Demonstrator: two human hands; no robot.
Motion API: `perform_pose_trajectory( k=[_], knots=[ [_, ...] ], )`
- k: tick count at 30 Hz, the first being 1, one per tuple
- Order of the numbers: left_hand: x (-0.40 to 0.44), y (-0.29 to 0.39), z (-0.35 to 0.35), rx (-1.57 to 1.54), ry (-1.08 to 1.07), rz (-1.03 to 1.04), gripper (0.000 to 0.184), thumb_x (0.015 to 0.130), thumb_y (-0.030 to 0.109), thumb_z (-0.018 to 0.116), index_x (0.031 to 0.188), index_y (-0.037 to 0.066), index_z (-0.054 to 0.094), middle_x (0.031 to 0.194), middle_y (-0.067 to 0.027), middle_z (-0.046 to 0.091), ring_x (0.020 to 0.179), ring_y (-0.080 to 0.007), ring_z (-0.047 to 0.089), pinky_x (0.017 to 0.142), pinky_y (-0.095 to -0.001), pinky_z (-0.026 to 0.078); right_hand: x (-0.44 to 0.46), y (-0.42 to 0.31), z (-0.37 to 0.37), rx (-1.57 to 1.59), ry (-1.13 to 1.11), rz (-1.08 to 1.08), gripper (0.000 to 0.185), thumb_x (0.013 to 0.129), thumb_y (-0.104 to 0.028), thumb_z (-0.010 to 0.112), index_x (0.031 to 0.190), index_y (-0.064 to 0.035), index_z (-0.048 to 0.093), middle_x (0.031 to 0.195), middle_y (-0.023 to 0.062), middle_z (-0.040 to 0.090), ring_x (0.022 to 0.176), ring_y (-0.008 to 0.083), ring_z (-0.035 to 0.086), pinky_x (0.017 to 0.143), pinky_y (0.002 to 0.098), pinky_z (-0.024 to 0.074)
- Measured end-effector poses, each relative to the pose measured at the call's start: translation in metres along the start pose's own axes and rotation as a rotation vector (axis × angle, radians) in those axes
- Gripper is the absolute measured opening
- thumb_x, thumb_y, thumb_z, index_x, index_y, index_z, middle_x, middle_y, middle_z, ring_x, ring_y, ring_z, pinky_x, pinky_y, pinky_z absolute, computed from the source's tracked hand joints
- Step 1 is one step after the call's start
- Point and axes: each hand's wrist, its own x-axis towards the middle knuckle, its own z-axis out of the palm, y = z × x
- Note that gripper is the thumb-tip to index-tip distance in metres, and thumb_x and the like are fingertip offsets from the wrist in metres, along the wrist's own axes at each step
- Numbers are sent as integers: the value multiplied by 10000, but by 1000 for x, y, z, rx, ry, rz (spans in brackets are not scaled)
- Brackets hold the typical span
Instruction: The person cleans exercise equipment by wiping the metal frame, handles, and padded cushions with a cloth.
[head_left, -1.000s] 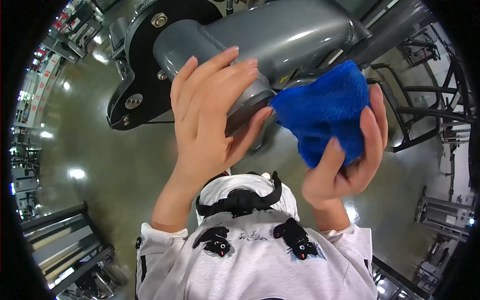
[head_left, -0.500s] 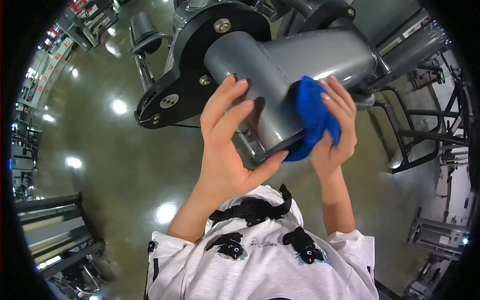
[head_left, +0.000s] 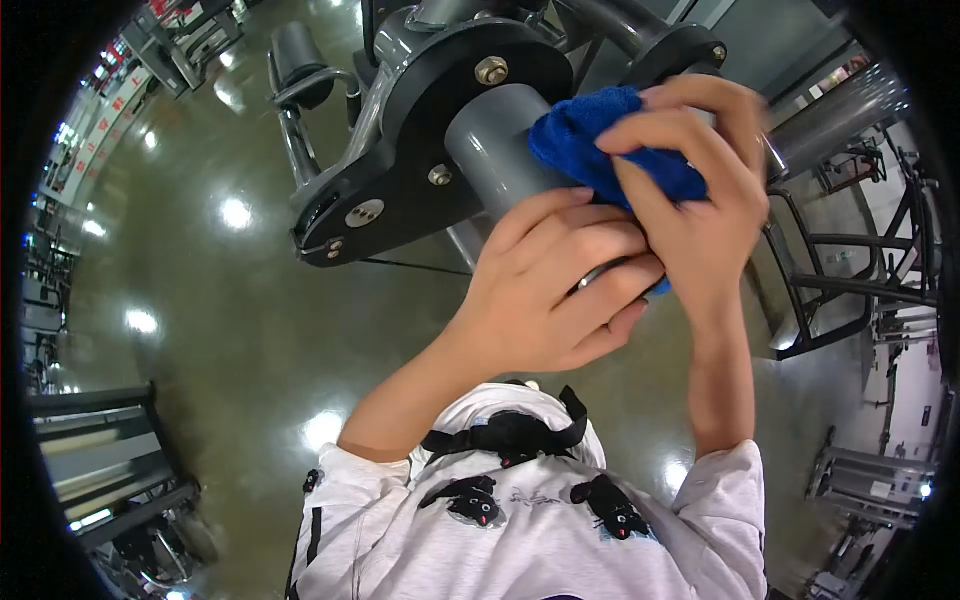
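My right hand (head_left: pixel 705 190) is closed on a blue cloth (head_left: pixel 580 130), its fingers bent over the bunched fabric. The cloth lies against the upper side of a thick grey metal tube (head_left: pixel 495 140) on a gym machine. My left hand (head_left: pixel 560 280) is over the near end of that tube with its fingers curled. A scrap of blue shows by its fingertips, close under my right wrist; its thumb is hidden. Left of the tube is a black metal plate (head_left: pixel 415 200) with bolts.
A padded roller (head_left: pixel 298 60) on a bent bar stands at the upper left. To the right is a black frame (head_left: pixel 850 245). More gym equipment (head_left: pixel 110 440) stands at the lower left. Glossy floor (head_left: pixel 250 290) reflects the lights.
The right hand and cloth have moved up on the tube. My left hand has shifted right, from the tube's left side to its near end, and its fingers have curled.
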Motion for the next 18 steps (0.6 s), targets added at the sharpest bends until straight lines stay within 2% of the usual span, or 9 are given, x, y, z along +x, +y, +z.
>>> perform_pose_trajectory(
  k=[3,8,10,11,13,14,15,17,18],
  knots=[
    [-2,4,2,-3,26,-43,379,615,150,735,985,159,655,1030,-28,586,966,-213,599,924,-424,399,-2,13,-11,-153,-101,82,282,594,17,644,801,-160,718,829,4,562,873,215,516,775,317,425],
    [-4,4,3,3,46,-34,418,619,132,744,1022,179,644,1040,-14,589,994,-198,600,939,-408,385,0,64,-38,-471,-68,84,239,696,33,614,842,-120,728,826,57,567,804,222,537,764,320,435],
    [-4,4,3,10,55,-23,419,616,126,744,1019,182,644,1039,-10,588,997,-195,598,938,-407,385,8,70,-45,-430,-96,379,189,770,29,603,864,-88,719,857,78,593,795,219,575,773,300,446],
    [-4,5,2,10,42,-28,426,611,123,745,1020,184,643,1036,-4,586,1001,-193,596,938,-406,385,13,71,-45,-435,-93,377,189,770,29,603,864,-88,719,857,78,593,795,219,575,773,300,446],
    [-5,5,1,8,31,-35,432,606,119,747,1020,187,642,1034,1,584,1004,-191,594,939,-405,384,26,64,-39,4,-76,160,170,809,17,596,905,-68,706,890,89,612,815,209,605,776,263,450],
    [-5,5,1,9,28,-38,435,606,122,746,1023,191,641,1031,7,582,1007,-189,592,941,-404,383,32,55,-34,57,-76,152,163,812,-23,618,954,-56,693,955,116,646,905,239,619,819,282,464],
    [-6,6,1,10,24,-40,439,606,124,746,1026,195,640,1029,12,579,1010,-186,590,943,-403,381,37,42,-24,55,-77,154,163,812,-23,618,954,-56,693,955,116,646,905,239,619,819,282,464],
    [-5,5,0,22,17,-31,439,605,126,745,1026,197,639,1029,15,579,1010,-182,589,945,-398,381,47,24,-5,-40,-36,-55,168,821,64,567,933,-4,673,997,73,585,936,160,573,822,263,446],
    [-5,5,-1,37,11,-23,440,605,129,744,1026,199,639,1030,17,578,1010,-179,589,946,-394,381,48,46,6,-12,-130,-273,300,742,13,645,1038,-33,638,1064,100,570,983,210,562,865,307,431]
  ],
)
